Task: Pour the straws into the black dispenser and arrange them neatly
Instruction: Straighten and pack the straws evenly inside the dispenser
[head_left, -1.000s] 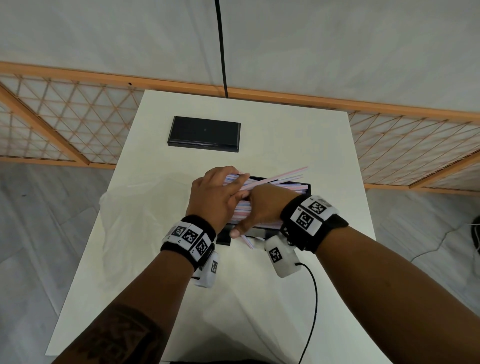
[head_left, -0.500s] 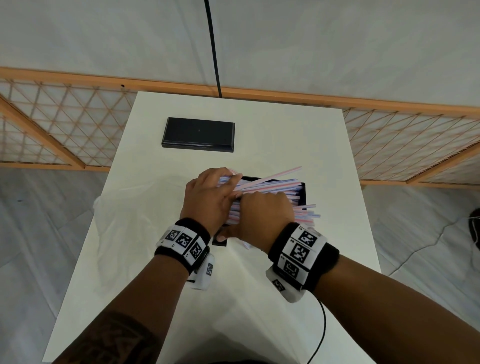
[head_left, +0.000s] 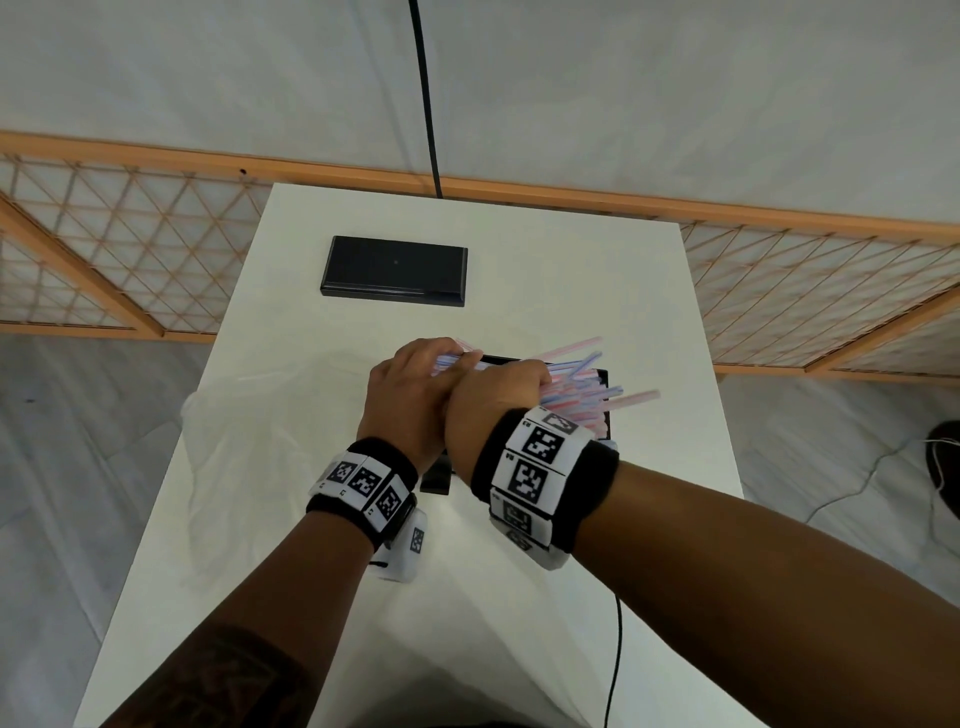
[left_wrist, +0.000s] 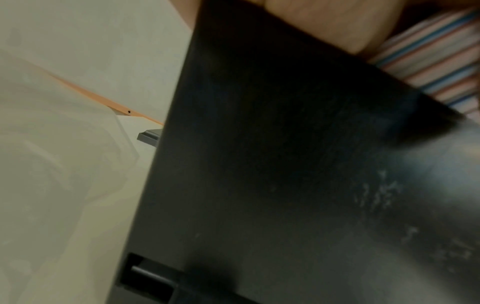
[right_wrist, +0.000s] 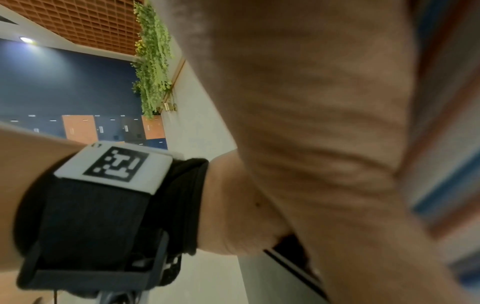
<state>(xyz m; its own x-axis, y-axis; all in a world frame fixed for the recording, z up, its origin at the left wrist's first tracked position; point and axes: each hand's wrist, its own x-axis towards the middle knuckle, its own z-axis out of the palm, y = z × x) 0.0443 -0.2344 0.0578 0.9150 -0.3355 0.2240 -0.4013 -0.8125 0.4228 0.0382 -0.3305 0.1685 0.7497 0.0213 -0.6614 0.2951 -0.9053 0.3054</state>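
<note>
Pink, blue and white striped straws (head_left: 576, 387) lie in a loose bundle on top of the black dispenser (head_left: 435, 475) in the middle of the white table (head_left: 649, 322). Their right ends fan out past the box. My left hand (head_left: 415, 384) curls over the bundle's left ends. My right hand (head_left: 496, 402) lies right beside it, back up, fingers wrapped down over the middle of the bundle and mostly hidden. In the left wrist view the dispenser wall (left_wrist: 259, 164) fills the frame, with straws (left_wrist: 436, 57) at upper right. The right wrist view shows my palm and blurred straws (right_wrist: 446, 185).
A flat black lid (head_left: 395, 270) lies at the far side of the table. A crumpled clear plastic bag (head_left: 249, 441) is spread over the table's left part. A black cable (head_left: 615, 660) runs off the near edge. Wooden lattice panels (head_left: 130, 249) flank the table.
My right hand has turned back-up and slid further over the bundle, wrist raised. The straws' right ends have spread out more. The left hand has stayed on the left ends.
</note>
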